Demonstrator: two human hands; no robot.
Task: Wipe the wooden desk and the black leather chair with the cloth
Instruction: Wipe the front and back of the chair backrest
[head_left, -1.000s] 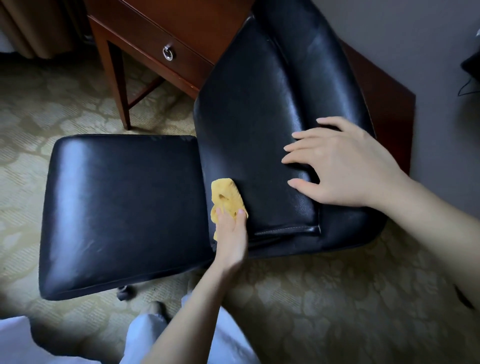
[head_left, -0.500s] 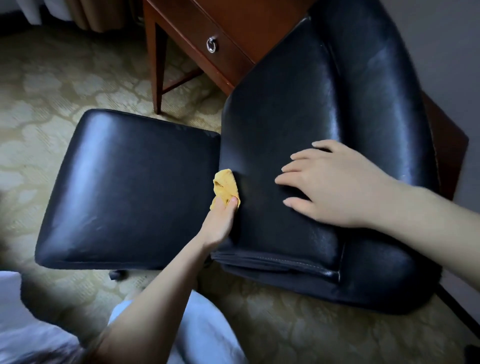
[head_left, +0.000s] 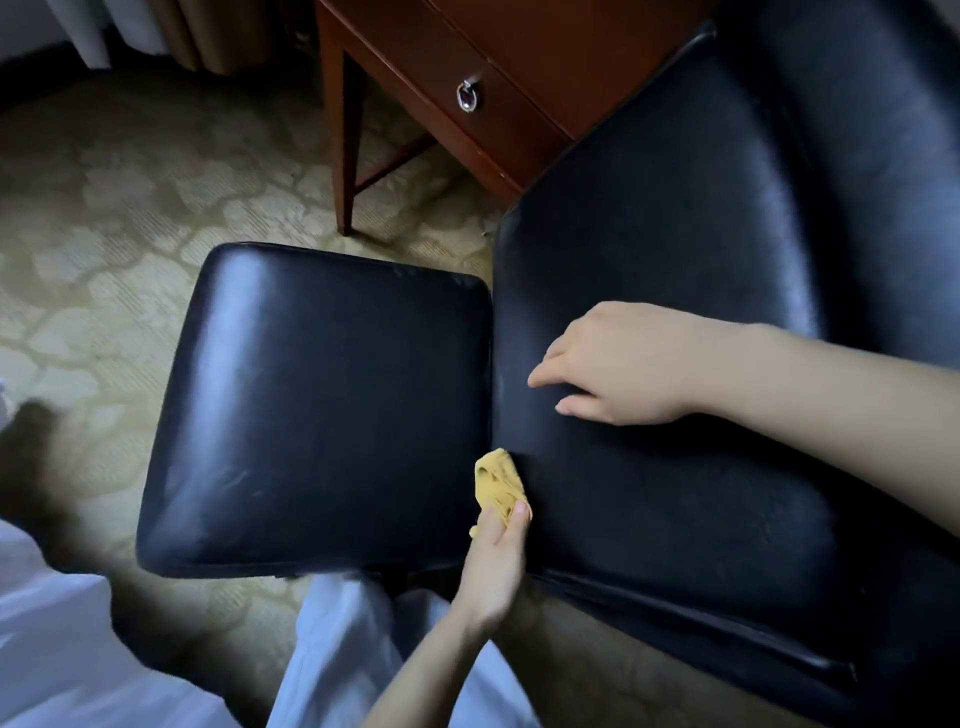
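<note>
At the black leather chair's (head_left: 322, 405) seat crease, the left grip (head_left: 498, 556) pinched the yellow cloth (head_left: 496, 480), backrest (head_left: 675, 234) lying rightward under the loose, empty right grip (head_left: 623, 364).

Glossy black leather chair (head_left: 322, 405) filled centre and right, mustard-yellow cloth (head_left: 496, 480) at lower centre, reddish-brown desk (head_left: 545, 47) with silver drawer pull (head_left: 468, 96) at top, olive carpet (head_left: 130, 208) showed pale cobble pattern, bluish-white clothing (head_left: 337, 649) at bottom.
</note>
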